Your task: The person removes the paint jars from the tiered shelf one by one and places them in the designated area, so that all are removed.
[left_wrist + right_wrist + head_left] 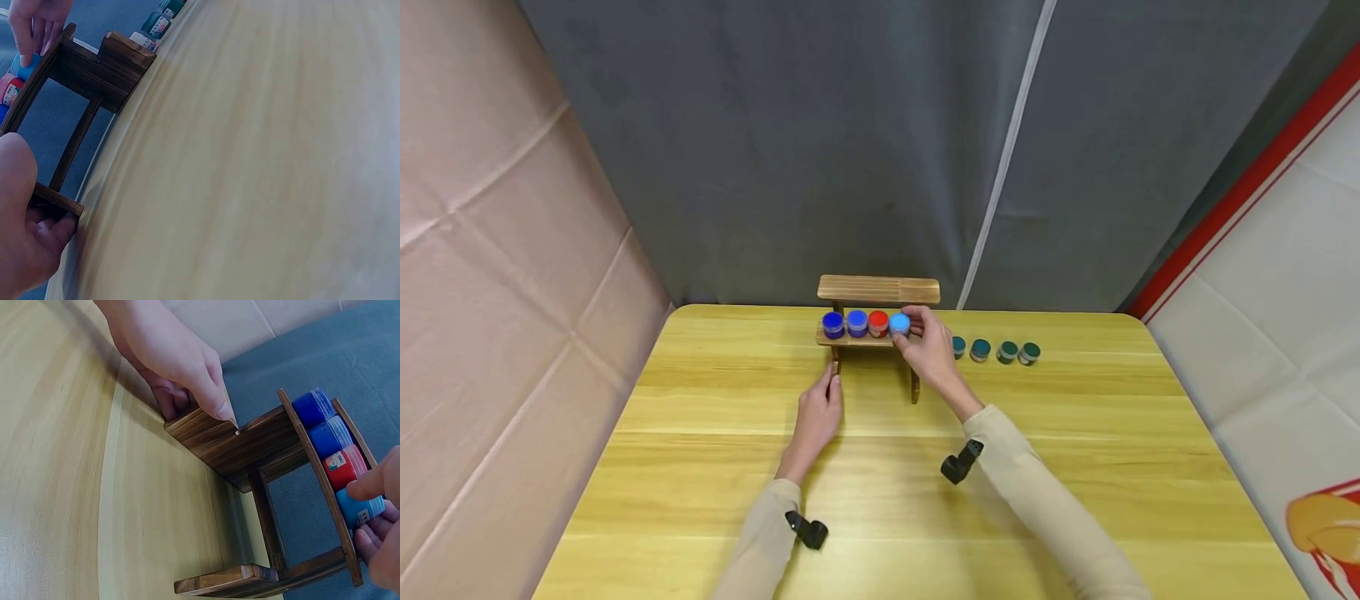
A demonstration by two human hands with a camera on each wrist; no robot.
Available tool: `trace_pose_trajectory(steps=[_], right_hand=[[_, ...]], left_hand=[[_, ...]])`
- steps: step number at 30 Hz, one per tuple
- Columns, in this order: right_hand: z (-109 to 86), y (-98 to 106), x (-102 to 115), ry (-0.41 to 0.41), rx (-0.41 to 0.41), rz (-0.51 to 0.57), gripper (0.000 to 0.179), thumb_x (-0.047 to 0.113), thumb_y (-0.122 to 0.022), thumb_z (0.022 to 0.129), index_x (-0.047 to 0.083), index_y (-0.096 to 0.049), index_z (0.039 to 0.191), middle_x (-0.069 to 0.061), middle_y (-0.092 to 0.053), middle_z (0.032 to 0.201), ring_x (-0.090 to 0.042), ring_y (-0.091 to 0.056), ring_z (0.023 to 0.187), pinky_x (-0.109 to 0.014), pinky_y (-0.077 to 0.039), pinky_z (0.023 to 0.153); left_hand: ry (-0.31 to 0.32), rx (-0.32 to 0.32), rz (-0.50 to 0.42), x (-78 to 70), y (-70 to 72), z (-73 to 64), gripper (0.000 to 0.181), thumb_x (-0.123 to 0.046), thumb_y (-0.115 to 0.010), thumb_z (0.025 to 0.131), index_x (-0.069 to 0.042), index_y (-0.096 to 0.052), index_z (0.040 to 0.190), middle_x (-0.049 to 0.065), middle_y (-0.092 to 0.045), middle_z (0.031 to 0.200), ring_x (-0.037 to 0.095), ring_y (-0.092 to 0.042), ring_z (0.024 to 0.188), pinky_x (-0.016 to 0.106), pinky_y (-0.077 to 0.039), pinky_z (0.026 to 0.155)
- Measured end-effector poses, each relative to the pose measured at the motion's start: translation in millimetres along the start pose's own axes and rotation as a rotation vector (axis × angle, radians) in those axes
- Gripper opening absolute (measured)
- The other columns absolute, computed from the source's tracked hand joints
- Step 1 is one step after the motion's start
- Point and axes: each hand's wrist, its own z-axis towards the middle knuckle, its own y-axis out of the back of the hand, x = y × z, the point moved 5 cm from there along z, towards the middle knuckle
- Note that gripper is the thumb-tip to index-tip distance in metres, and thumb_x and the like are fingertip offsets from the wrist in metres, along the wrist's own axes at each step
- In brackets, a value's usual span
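A small two-tier wooden rack stands near the table's back edge. Along its lower shelf a dark blue paint jar, a blue paint jar and a red paint jar sit side by side. At the right end of this row, my right hand pinches a light blue paint jar between thumb and fingers, right beside the red one. My left hand grips the rack's left side panel low down, thumb on its front edge and fingers behind it.
Several green and teal paint jars stand in a row on the wooden table, right of the rack. A grey curtain hangs directly behind the table. Light cloth walls flank both sides.
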Motion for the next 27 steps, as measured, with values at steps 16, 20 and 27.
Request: trace_pose_trajectory(steps=[16, 20, 27], right_hand=[[-3.3, 14.8, -7.5, 0.022, -0.030, 0.055, 0.041, -0.001, -0.076, 0.087, -0.003, -0.061, 0.125, -0.023, -0.066, 0.124, -0.036, -0.066, 0.115, -0.044, -0.055, 0.101], [-3.2, 20.2, -11.0, 0.018, -0.035, 0.057, 0.040, -0.001, -0.076, 0.088, -0.004, -0.060, 0.125, -0.023, -0.065, 0.125, -0.035, -0.064, 0.115, -0.044, -0.054, 0.102], [-5.0, 32.7, -12.1, 0.023, -0.065, 0.032, 0.040, 0.001, -0.076, 0.088, -0.004, -0.061, 0.124, -0.022, -0.066, 0.123, -0.036, -0.065, 0.113, -0.045, -0.055, 0.100]], left_hand=[[0.021, 0.017, -0.012, 0.3, -2.6, 1.4, 0.050, -0.027, -0.040, 0.110, -0.003, -0.039, 0.154, 0.009, -0.055, 0.077, 0.018, -0.048, 0.063, 0.034, -0.051, 0.063], [0.025, 0.020, -0.016, 0.7, -2.8, 1.3, 0.050, -0.027, -0.040, 0.111, -0.003, -0.039, 0.154, 0.008, -0.054, 0.076, 0.017, -0.047, 0.062, 0.033, -0.051, 0.064], [0.023, 0.016, -0.021, 0.9, -2.8, 2.2, 0.050, -0.028, -0.040, 0.110, -0.004, -0.039, 0.154, 0.016, -0.064, 0.090, 0.022, -0.054, 0.069, 0.041, -0.057, 0.075]])
